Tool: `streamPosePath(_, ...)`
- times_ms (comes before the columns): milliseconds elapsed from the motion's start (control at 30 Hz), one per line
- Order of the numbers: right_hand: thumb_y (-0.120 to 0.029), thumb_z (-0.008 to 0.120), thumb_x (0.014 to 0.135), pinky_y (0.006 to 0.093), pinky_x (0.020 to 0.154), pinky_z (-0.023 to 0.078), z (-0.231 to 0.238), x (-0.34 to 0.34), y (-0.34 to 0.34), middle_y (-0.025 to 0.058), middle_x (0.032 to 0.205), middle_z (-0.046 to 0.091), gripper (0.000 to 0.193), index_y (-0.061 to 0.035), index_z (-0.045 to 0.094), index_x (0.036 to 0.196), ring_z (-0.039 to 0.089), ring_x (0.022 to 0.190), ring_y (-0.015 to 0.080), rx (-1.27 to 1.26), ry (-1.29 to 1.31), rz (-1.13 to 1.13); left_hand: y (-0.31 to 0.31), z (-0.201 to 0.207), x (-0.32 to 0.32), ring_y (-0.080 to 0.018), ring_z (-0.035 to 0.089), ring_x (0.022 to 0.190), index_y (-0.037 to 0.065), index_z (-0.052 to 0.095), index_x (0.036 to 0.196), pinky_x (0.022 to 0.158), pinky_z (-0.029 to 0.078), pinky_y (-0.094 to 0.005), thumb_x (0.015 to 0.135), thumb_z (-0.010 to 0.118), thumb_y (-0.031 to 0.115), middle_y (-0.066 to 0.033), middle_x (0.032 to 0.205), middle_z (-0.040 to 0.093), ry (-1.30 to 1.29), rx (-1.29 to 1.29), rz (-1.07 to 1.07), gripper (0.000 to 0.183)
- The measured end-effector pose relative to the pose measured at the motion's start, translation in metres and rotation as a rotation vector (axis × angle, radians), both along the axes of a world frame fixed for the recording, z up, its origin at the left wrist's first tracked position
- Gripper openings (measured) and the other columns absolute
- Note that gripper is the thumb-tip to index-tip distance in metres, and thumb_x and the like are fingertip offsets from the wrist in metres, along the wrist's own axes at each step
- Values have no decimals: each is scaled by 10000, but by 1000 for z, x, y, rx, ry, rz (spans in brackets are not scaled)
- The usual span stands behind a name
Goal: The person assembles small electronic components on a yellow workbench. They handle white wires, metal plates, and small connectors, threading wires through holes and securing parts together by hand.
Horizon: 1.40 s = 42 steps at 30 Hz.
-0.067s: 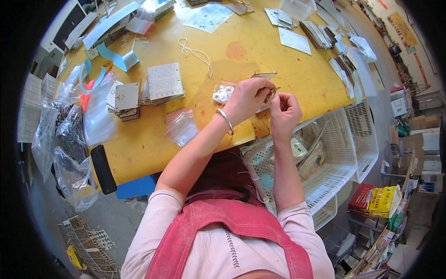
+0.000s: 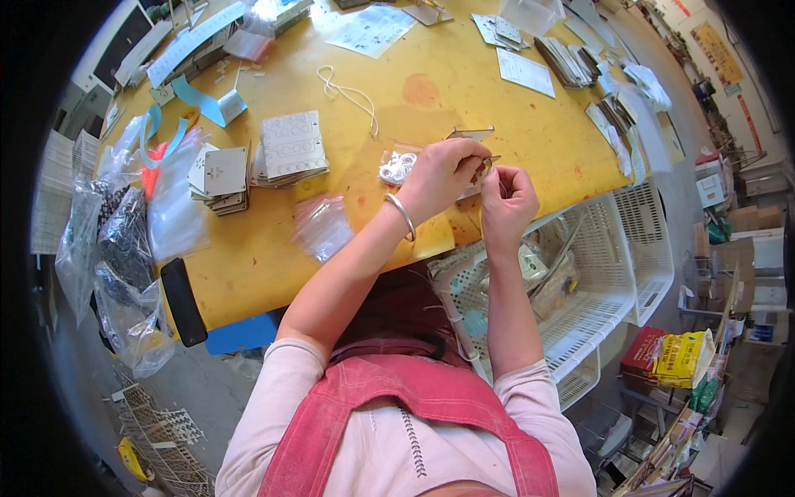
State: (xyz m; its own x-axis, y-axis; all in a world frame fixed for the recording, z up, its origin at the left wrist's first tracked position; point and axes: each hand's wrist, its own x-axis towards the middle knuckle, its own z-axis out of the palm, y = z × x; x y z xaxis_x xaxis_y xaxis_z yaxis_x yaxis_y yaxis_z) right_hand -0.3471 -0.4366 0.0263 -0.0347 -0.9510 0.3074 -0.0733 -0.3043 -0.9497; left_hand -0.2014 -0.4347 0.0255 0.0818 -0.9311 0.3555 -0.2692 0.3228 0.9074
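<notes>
My left hand [image 2: 440,176], a metal bangle on its wrist, is closed in a pinch on a small thin brown piece [image 2: 484,168] whose exact kind I cannot make out. My right hand [image 2: 508,199] is beside it, its thumb and fingers pressed together at the piece's lower right; what they pinch is hidden. Just left of my left hand lies a small clear bag of white rings [image 2: 397,167]. Beyond my fingertips, a thin board [image 2: 472,133] stands or lies on the yellow table [image 2: 273,286].
Stacks of cut boards [image 2: 291,145] and smaller cards [image 2: 225,172] sit to the left, with clear zip bags [image 2: 324,225] nearer. A white cord [image 2: 352,99] lies farther back. At the left edge is a black phone-like object [image 2: 184,302]. White plastic baskets [image 2: 592,273] stand below the table's right edge.
</notes>
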Motion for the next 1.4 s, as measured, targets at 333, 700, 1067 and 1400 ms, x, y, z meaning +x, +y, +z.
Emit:
streamPosePath(333, -66, 731, 1005, 198, 597, 415, 7, 1, 11, -56, 826, 628, 89, 5, 693, 968, 492, 684, 4, -18, 71, -43, -1, -18, 1, -206, 765, 834, -28, 737, 1126, 739, 603, -329, 1000, 672, 26, -145, 969, 775, 276, 7, -16, 152)
streamPosePath(700, -23, 750, 959, 284, 593, 471, 5, -2, 15, 45, 825, 655, 41, -11, 713, 971, 571, 663, 106, -159, 398, -76, 12, -1, 10, -72, 679, 730, -18, 711, 1091, 624, 554, -239, 1078, 681, 198, -14, 862, 709, 554, 414, -262, 218)
streamPosePath(1067, 3, 774, 918, 361, 634, 518, 8, 0, 21, 106, 882, 710, 92, -24, 734, 996, 643, 699, 222, -298, 573, -75, 12, -5, 9, -50, 585, 590, 38, 648, 956, 522, 466, -235, 1093, 653, 240, 25, 732, 619, 522, 411, -263, 245)
streamPosePath(1400, -34, 775, 936, 331, 619, 491, 9, -2, 20, 78, 855, 692, 74, -26, 730, 994, 591, 675, 170, -213, 540, -68, 10, -12, 4, -90, 589, 590, 9, 626, 995, 506, 469, -275, 1098, 629, 203, -18, 743, 627, 495, 300, -251, 220)
